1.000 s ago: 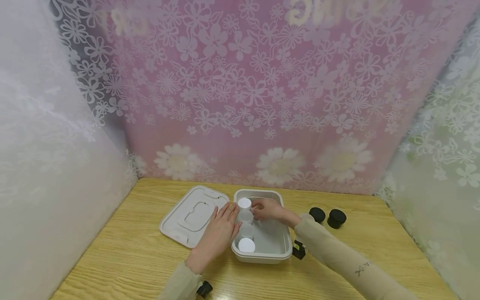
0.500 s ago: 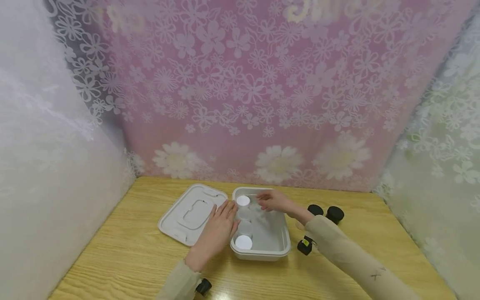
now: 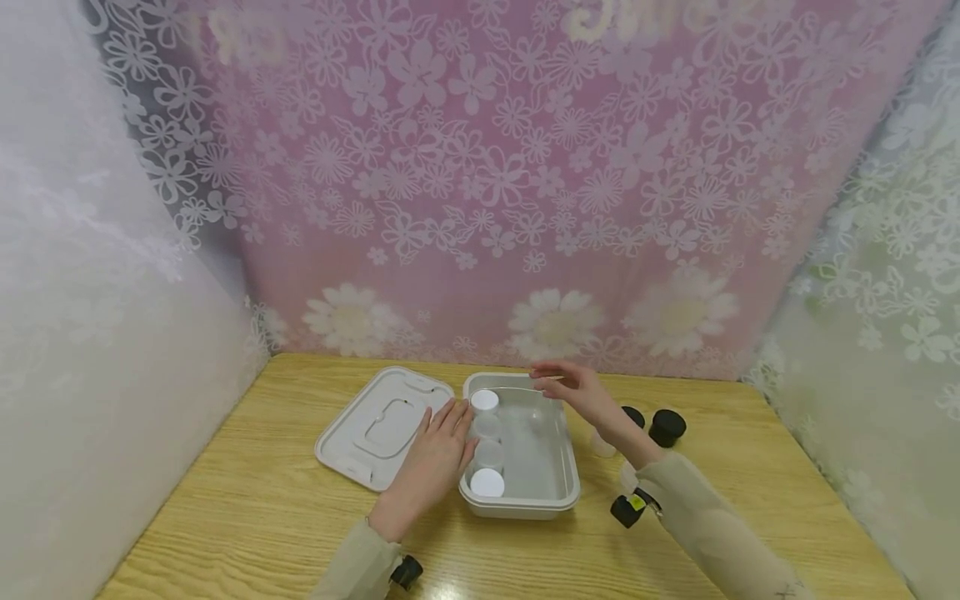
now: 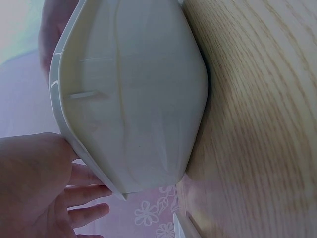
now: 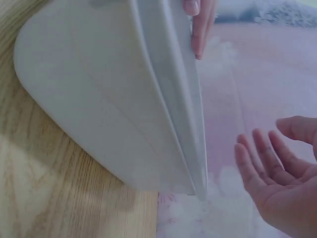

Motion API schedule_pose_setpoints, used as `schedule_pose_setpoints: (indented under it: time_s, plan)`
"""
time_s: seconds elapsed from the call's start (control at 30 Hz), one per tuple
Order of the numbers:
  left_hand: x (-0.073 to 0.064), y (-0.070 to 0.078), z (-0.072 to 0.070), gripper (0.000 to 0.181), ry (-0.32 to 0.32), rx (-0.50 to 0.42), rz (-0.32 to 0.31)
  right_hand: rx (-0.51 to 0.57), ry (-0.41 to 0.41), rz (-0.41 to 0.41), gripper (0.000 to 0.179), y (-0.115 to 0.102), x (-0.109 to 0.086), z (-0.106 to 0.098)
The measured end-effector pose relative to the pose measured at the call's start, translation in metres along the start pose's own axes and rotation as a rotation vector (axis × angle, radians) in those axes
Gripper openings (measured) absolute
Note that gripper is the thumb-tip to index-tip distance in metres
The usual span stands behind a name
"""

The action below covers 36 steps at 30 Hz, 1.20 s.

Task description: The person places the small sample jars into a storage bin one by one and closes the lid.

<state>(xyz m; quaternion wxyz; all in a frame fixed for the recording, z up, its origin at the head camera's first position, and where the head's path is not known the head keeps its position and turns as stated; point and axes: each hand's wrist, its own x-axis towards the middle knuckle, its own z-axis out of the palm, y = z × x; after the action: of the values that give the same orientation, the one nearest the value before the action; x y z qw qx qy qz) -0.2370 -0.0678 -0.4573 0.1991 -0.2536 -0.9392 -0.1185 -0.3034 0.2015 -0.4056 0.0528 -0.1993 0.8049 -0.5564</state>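
Beside left hand [image 3: 435, 454]: tub [image 3: 558, 492] (touching rim).

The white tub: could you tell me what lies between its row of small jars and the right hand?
In the head view, only bare tub floor lies between the jars and the right hand.

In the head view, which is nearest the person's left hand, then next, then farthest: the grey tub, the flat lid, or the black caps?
1. Grey tub: the left hand rests against its left wall.
2. Flat lid: just left of the hand, nearly as close.
3. Black caps: far right, beyond the tub.
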Motion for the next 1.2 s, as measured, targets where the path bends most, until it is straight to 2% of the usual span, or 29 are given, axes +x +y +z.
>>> schedule_pose_setpoints:
  time_s: [0.17,0.37,0.53,0.63,0.9,1.03,1.2]
  plan:
    - [0.0,0.0,0.0,0.049,-0.005,0.0,-0.005,0.064,0.084,-0.044,0.043,0.005,-0.015,-0.009]
    - [0.0,0.001,0.002,0.049,-0.011,-0.008,-0.01,0.118,0.198,-0.088,0.042,0.011,-0.042,-0.026]
    - [0.0,0.0,0.004,0.049,-0.02,-0.013,-0.018,0.106,0.271,-0.118,0.041,0.019,-0.065,-0.043]
    - [0.0,-0.001,0.004,0.049,-0.018,-0.02,-0.02,0.067,0.292,-0.099,0.041,0.023,-0.079,-0.052]
    - [0.0,0.0,0.003,0.049,-0.02,-0.021,-0.021,-0.059,0.294,-0.07,0.043,0.044,-0.113,-0.064]
    - [0.0,0.0,0.004,0.049,-0.019,-0.024,-0.022,-0.113,0.227,0.012,0.047,0.053,-0.126,-0.064]
    - [0.0,-0.001,0.004,0.049,-0.012,-0.019,-0.01,-0.106,0.135,0.101,0.056,0.061,-0.136,-0.061]
